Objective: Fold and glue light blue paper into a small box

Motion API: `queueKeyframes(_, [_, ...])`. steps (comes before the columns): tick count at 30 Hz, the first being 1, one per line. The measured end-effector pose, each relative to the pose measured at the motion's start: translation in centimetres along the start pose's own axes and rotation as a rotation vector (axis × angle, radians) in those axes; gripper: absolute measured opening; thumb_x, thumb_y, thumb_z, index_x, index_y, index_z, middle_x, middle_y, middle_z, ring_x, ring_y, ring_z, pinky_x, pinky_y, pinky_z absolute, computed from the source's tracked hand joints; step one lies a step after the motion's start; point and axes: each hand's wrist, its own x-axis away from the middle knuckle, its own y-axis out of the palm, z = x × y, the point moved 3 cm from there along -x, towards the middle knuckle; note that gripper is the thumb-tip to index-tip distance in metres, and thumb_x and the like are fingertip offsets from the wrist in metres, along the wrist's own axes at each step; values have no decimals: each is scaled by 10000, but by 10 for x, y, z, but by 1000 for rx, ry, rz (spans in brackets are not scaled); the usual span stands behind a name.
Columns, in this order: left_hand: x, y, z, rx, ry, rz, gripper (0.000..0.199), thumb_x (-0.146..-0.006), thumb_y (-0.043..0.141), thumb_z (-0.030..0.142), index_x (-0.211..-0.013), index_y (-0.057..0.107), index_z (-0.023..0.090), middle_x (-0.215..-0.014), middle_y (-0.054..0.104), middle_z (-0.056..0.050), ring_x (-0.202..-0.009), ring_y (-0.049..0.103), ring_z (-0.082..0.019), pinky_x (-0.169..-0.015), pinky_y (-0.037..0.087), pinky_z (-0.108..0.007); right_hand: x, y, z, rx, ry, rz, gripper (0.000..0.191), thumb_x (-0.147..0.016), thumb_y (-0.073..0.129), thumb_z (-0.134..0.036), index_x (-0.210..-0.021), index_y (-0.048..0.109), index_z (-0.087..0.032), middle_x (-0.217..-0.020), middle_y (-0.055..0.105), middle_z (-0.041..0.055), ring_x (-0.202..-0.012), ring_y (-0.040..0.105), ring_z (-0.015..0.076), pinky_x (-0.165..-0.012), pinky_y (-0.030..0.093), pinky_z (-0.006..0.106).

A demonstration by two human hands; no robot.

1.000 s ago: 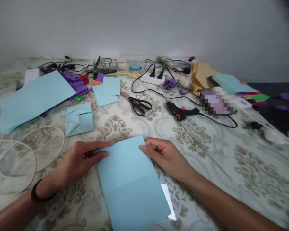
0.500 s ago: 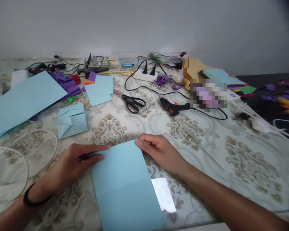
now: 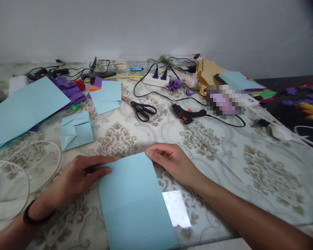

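Note:
A light blue sheet of paper [image 3: 137, 201] lies in front of me, its far edge lifted between both hands. My left hand [image 3: 86, 177] pinches the far left corner between thumb and fingers. At the far right corner, my right hand [image 3: 167, 159] grips the paper the same way, fingertips partly hidden behind it. Just beyond my left hand sits a folded light blue paper piece [image 3: 78, 130] with creased flaps. Black-handled scissors [image 3: 143, 110] and a black glue gun [image 3: 187, 113] rest farther back on the patterned table cover [image 3: 224, 208].
Large blue sheets [image 3: 28, 107] and purple paper strips [image 3: 70, 92] lie at the left, near white wire rings [image 3: 59, 152]. A white power strip [image 3: 156, 80] with black cables stands at the back. Brown paper [image 3: 208, 74] and a white cable [image 3: 281, 132] are at the right.
Both hands still hold the same two corners of the blue sheet. The crease across its middle looks fainter now. The whole view has shifted slightly.

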Motion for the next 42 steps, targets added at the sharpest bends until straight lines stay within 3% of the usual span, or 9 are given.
queueKeyframes(2, [0,0,0,1,1,19,336,-898,755,516,-1172,844,343,-1123,841,-40,-847,759,-239,-686,576,-260,-1,0,3,-32,6,7,329,-908,728,-525,-904,776,-199,-835,722,26,-762,618,164,-700,513,284])
queueKeyframes(5, [1,-3,-2,-40,-7,91,384,-913,732,536,-1194,830,293,-875,807,-30,-648,638,-168,-551,478,-236,-2,0,9,-64,50,8,346,-887,763,-536,-946,772,-196,-791,692,7,-703,587,143,-663,475,271])
queueKeyframes(9, [1,-6,-4,-30,-10,117,503,-922,709,549,-1330,744,255,-688,645,20,-546,477,-120,-478,371,-219,-3,-3,13,24,72,-14,383,-884,761,-546,-817,740,-169,-693,611,-16,-598,478,106,-562,348,256])
queueKeyframes(14, [-4,10,2,107,-39,-110,508,-898,736,508,-1327,728,236,-859,752,-23,-727,667,-177,-626,530,-250,-4,11,10,165,40,-155,293,-906,731,-412,-735,711,-176,-655,625,-22,-585,487,103,-538,346,242])
queueKeyframes(21, [0,17,10,-28,36,-50,282,-970,660,458,-1008,802,218,-747,729,15,-676,627,-142,-608,471,-226,-14,50,-7,415,-44,-285,170,-911,726,-255,-761,750,-180,-604,633,-38,-557,507,95,-525,346,230])
queueKeyframes(26, [3,3,11,16,66,36,356,-982,613,500,-884,757,189,-699,694,7,-633,561,-138,-552,394,-230,-29,60,-19,190,-62,-244,79,-880,745,-251,-852,735,-178,-727,693,-15,-661,603,121,-595,436,228])
queueKeyframes(32, [4,-2,9,-36,88,53,372,-994,565,492,-868,729,182,-699,677,-4,-593,516,-135,-530,363,-243,-42,71,-20,159,-115,-363,109,-835,748,-277,-819,687,-188,-671,610,-48,-613,518,108,-570,379,226])
queueKeyframes(36, [4,-14,11,-109,115,159,331,-991,562,444,-833,710,194,-666,668,13,-582,522,-134,-530,368,-239,-46,62,-19,124,-58,-357,187,-807,782,-349,-802,702,-180,-666,622,-38,-602,510,109,-568,370,237])
queueKeyframes(42, [-2,-45,5,-137,132,308,349,-952,593,487,-807,702,189,-604,608,28,-542,482,-127,-489,336,-228,-36,24,-15,151,0,-256,267,-740,858,-395,-758,716,-170,-682,651,-16,-623,527,116,-585,380,245])
